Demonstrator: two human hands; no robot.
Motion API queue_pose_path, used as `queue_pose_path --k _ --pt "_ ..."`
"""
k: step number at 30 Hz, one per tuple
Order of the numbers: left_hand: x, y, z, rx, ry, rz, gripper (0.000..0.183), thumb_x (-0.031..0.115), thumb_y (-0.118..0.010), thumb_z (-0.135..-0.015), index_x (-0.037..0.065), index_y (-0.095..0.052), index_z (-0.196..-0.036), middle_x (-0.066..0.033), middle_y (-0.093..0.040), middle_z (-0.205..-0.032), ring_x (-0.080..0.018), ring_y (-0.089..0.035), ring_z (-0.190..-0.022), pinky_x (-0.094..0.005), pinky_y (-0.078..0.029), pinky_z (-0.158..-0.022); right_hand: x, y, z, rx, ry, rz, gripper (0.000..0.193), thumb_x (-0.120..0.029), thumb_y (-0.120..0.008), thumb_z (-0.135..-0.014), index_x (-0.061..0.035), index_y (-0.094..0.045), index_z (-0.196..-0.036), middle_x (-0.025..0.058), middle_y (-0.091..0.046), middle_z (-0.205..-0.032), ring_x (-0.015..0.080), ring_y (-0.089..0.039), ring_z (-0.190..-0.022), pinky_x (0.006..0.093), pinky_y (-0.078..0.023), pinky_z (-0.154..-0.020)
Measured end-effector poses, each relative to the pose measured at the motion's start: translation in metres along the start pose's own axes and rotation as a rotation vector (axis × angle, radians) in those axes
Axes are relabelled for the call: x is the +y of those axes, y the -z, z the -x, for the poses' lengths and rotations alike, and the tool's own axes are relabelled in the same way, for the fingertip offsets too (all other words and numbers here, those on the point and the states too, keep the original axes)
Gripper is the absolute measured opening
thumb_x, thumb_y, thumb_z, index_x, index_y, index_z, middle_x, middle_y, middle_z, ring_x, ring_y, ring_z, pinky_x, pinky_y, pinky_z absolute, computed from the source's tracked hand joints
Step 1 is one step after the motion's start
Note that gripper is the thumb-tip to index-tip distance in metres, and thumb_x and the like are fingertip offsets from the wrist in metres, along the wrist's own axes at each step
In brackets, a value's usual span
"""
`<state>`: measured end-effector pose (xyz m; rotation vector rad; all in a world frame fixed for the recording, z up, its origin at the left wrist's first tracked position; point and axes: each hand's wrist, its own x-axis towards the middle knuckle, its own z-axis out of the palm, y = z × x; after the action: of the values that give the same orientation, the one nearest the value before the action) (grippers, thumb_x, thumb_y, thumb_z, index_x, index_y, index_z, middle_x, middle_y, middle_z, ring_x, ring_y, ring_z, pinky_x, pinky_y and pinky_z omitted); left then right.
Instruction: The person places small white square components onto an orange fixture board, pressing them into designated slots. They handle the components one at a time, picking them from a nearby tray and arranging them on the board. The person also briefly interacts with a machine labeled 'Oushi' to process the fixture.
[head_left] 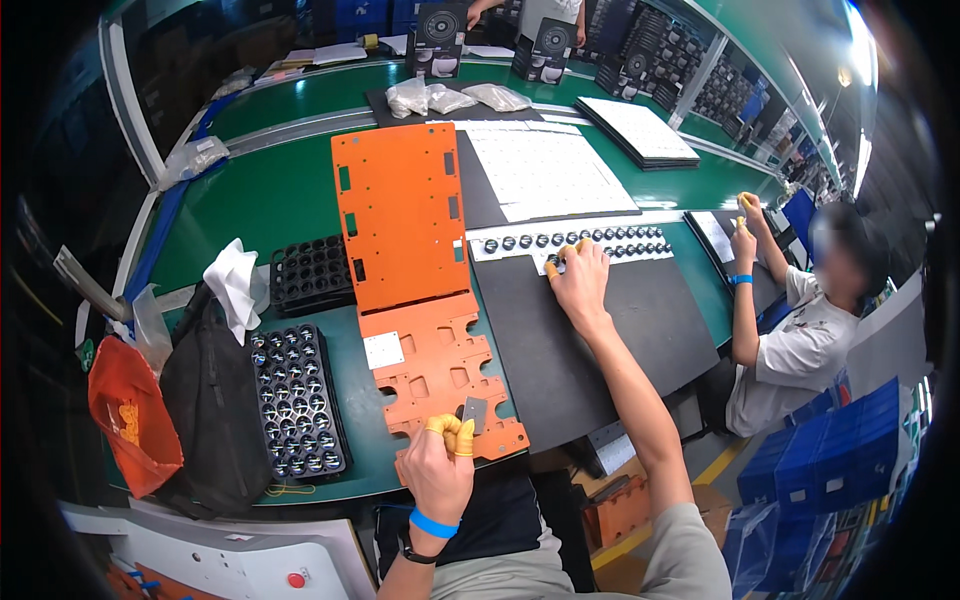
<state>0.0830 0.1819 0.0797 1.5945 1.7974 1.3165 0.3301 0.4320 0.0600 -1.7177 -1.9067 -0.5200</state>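
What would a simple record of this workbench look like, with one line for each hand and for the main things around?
Left hand: holds a small grey plate over the near end of the orange board
Right hand: fingertips at the round black parts on the white strip; whether it grips one is unclear
Finger covers: yellow, on both hands
Left of the board: a black tray of shiny round parts
Under the right forearm: a dark mat
Far left: an orange bag
Nearby: a co-worker seated at the right
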Motion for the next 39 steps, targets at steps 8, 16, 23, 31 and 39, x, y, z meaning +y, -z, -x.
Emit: queue_pose_path --k 8,16,23,31,39 --pt "-0.003 -0.003 0.001 0.064 0.001 0.063 0.019 0.013 -0.075 -0.088 0.000 -0.062 -0.088 -0.0098 -0.058 -0.069 -0.0204 -0.053 -0.055 -0.0361 -0.040 -0.052 -0.007 0.015 0.004 0.090 0.072 -0.109 0.037 -0.021 -0.083 -0.074 -0.0022 -0.069 -0.103 0.0137 -0.058 -0.098 0.0313 -0.054 -0.098 0.0438 -0.040 -0.089" --pt "-0.004 0.009 0.004 -0.076 0.337 1.156 0.014 0.019 -0.054 -0.105 0.005 -0.055 -0.108 0.0003 -0.053 -0.083 -0.0091 -0.042 -0.060 -0.0239 -0.036 -0.051 -0.085 0.112 0.058 -0.132 0.396 -0.918 0.029 -0.019 -0.078 -0.082 -0.0090 -0.071 -0.109 0.0103 -0.061 -0.103 0.0303 -0.055 -0.104 0.0469 -0.040 -0.100" --pt "0.000 -0.011 -0.005 -0.469 0.737 1.875 0.026 0.030 -0.046 -0.108 0.007 -0.057 -0.114 0.0006 -0.050 -0.089 -0.0111 -0.042 -0.069 -0.0230 -0.038 -0.058 -0.114 0.152 0.077 -0.156 0.590 -1.084 0.047 -0.018 -0.085 -0.075 -0.0037 -0.068 -0.116 0.0101 -0.065 -0.099 0.0293 -0.061 -0.097 0.0486 -0.043 -0.100" --pt "0.021 -0.009 -0.021 -0.126 0.186 0.724 0.022 0.021 -0.056 -0.104 0.005 -0.057 -0.120 -0.0001 -0.061 -0.096 -0.0088 -0.055 -0.078 -0.0262 -0.047 -0.068 -0.091 0.128 0.048 -0.018 0.485 -0.688 0.033 -0.005 -0.077 -0.073 -0.0062 -0.067 -0.104 0.0114 -0.064 -0.096 0.0329 -0.060 -0.094 0.0432 -0.048 -0.088" --pt "0.001 0.010 -0.059 0.106 -0.112 -0.338 0.055 0.019 -0.064 -0.095 -0.013 -0.047 -0.136 -0.0307 -0.051 -0.135 -0.0431 -0.047 -0.125 -0.0476 -0.038 -0.109 0.005 0.024 0.009 0.033 0.224 -0.373 0.028 -0.006 -0.077 -0.075 -0.0042 -0.066 -0.101 0.0109 -0.063 -0.097 0.0315 -0.058 -0.092 0.0431 -0.045 -0.087"
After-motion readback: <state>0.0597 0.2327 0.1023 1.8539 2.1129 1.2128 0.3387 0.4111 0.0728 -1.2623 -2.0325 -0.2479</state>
